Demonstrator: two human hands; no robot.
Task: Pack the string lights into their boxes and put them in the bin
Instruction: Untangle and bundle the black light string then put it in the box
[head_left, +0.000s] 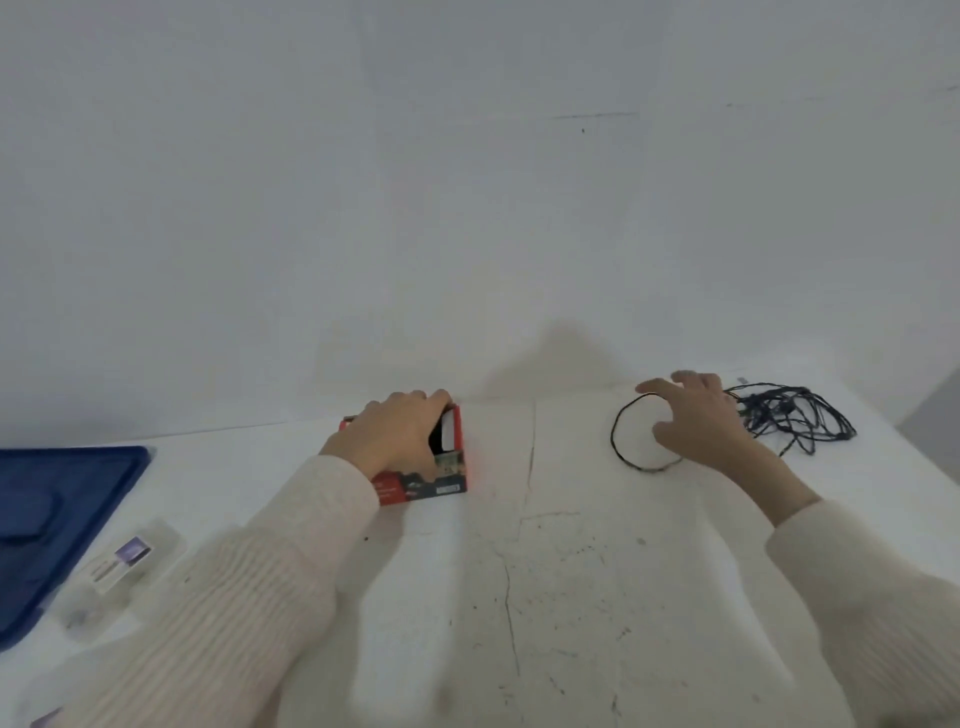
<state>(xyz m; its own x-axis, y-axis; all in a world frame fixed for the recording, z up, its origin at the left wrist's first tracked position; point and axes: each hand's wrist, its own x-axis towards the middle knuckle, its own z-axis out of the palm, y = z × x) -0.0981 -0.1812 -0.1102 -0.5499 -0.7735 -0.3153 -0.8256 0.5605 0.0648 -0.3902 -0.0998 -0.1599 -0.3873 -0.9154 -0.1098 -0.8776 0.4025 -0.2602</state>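
Note:
A small red box (439, 480) lies on the white table near the wall, its open end facing right. My left hand (392, 434) grips it from above, fingers curled over the far edge. To the right, a tangle of dark string lights (795, 415) sits on the table, with one loop of wire (621, 447) trailing out to the left. My right hand (698, 415) is over the near end of the tangle with fingers spread; whether it touches the wire is unclear.
A blue bin lid (57, 509) lies at the left edge of the table. Beside it is a clear plastic packet with a label (127, 561). The white wall stands just behind the box and lights. The table (571, 597) has cracks.

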